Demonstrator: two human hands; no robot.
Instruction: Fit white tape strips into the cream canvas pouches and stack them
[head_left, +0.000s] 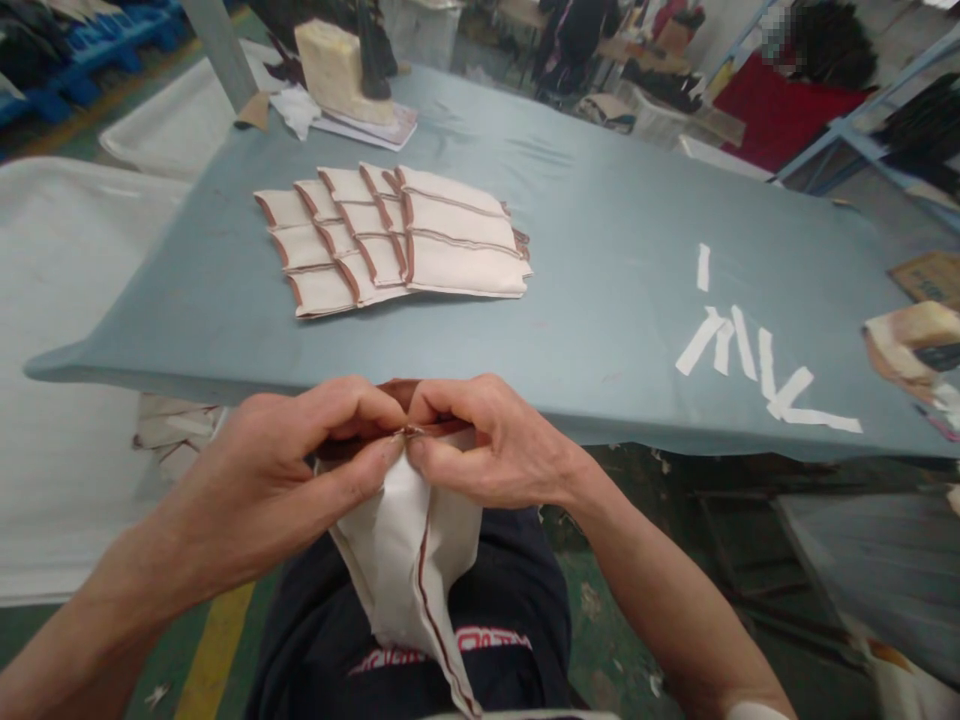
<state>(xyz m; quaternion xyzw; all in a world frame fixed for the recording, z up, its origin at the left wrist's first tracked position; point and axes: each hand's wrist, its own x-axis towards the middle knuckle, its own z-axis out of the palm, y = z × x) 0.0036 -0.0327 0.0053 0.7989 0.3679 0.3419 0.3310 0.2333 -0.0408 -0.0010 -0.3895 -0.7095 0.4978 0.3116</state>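
Note:
My left hand [300,465] and my right hand [487,440] meet in front of the table edge, both pinched on the top edge of a cream fabric piece [409,560] with brown trim. The piece hangs down over my lap. On the blue-grey table [600,220] beyond my hands lies a fanned stack of similar cream pieces with brown edges [390,240].
Several white paper strips [750,360] lie on the table at the right. A cream foam block [337,70] stands on papers at the far end. White cloth [60,330] covers a surface at left. Cardboard and scraps [915,330] sit at the right edge.

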